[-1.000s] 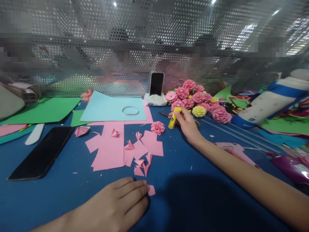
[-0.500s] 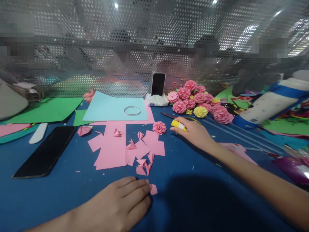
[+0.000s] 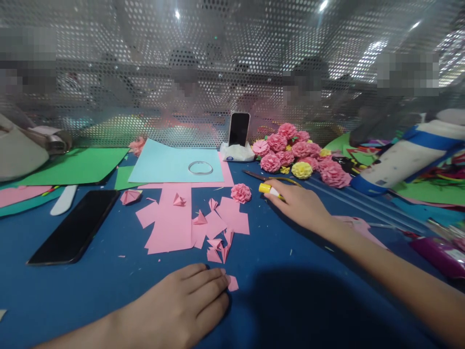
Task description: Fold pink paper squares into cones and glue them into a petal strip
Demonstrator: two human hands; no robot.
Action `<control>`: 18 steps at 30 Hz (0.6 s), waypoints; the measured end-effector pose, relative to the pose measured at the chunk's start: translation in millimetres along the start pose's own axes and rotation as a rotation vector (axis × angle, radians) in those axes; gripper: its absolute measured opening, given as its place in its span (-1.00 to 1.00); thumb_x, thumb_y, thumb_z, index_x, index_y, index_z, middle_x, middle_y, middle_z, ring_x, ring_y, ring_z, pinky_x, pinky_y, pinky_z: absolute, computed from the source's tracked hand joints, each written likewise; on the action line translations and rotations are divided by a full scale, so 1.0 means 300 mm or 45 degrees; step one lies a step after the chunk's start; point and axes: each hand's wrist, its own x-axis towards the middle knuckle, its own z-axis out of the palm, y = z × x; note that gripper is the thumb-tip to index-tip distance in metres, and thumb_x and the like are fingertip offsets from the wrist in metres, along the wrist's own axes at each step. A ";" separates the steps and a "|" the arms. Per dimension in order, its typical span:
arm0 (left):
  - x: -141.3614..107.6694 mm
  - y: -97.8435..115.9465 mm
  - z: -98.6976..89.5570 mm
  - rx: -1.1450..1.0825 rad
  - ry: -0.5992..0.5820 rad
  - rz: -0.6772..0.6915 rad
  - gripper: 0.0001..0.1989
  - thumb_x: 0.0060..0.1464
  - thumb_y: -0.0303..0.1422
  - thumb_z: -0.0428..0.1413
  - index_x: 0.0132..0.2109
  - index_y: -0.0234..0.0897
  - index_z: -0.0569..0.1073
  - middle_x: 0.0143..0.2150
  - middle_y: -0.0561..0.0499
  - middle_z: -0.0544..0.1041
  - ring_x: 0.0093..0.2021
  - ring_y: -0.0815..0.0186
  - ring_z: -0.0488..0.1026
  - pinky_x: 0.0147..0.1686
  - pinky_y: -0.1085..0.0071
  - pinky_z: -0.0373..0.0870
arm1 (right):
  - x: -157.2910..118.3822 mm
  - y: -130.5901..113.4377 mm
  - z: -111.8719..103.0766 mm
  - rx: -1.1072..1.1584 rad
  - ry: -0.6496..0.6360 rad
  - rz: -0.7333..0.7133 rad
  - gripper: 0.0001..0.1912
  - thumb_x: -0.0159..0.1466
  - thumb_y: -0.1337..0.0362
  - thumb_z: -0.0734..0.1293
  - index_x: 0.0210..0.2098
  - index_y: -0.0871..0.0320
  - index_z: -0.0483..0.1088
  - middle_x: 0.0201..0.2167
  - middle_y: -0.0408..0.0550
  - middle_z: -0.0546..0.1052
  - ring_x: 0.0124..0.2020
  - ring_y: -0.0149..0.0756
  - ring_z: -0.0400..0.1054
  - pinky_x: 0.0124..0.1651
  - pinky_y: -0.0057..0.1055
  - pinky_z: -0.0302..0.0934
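My left hand (image 3: 187, 303) lies palm down at the front, its fingers together over a small pink paper piece (image 3: 233, 283) that shows past the fingertips. Farther right, my right hand (image 3: 300, 201) is closed round a small yellow and white glue stick (image 3: 266, 188), its yellow end pointing left. Scissors (image 3: 256, 174) lie just behind that hand. A pink paper flower (image 3: 240, 193) sits to its left. Folded pink pieces (image 3: 220, 245) and flat pink sheets (image 3: 172, 223) are spread beyond my left hand.
A black phone (image 3: 74, 228) lies at left, near a green sheet (image 3: 78, 165). Behind are a light blue sheet (image 3: 163, 162) with a ring, an upright phone (image 3: 239, 129), and a pile of paper flowers (image 3: 301, 148). A white and blue roll (image 3: 403, 150) stands right. Perforated metal (image 3: 218, 87) closes the back.
In my right hand the glue stick has tilted, with its yellow end now more level. My left hand stays on the pink piece. The view has shifted slightly.
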 end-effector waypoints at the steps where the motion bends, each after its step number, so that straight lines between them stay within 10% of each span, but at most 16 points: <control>1: 0.000 0.000 -0.001 0.000 0.004 0.001 -0.69 0.34 -0.54 -0.12 0.05 -0.46 0.46 0.07 -0.22 0.56 0.07 0.08 0.51 0.02 0.19 0.50 | 0.001 0.003 0.000 -0.009 -0.003 0.006 -0.61 0.41 0.04 0.14 0.09 0.06 0.36 -0.20 0.06 0.62 -0.30 -0.05 0.49 -0.45 -0.40 0.05; 11: 0.008 0.001 -0.013 -0.038 0.002 -0.004 -0.69 0.32 -0.57 -0.12 0.05 -0.49 0.46 0.05 -0.26 0.56 0.06 0.07 0.52 0.02 0.16 0.49 | -0.016 -0.001 -0.034 0.155 0.023 -0.022 -0.72 0.37 0.05 0.24 -0.09 0.12 0.27 -0.24 0.02 0.57 -0.32 -0.12 0.46 -0.37 -0.37 0.13; 18: 0.030 -0.003 -0.035 -0.241 0.056 -0.132 -0.69 0.30 -0.57 -0.13 0.08 -0.44 0.41 0.05 -0.20 0.55 0.04 0.14 0.50 -0.01 0.27 0.49 | -0.096 -0.145 -0.137 0.994 -0.202 -0.312 -0.75 0.37 0.05 0.29 -0.18 0.11 0.41 -0.23 -0.14 0.52 -0.25 -0.28 0.37 -0.19 -0.44 0.17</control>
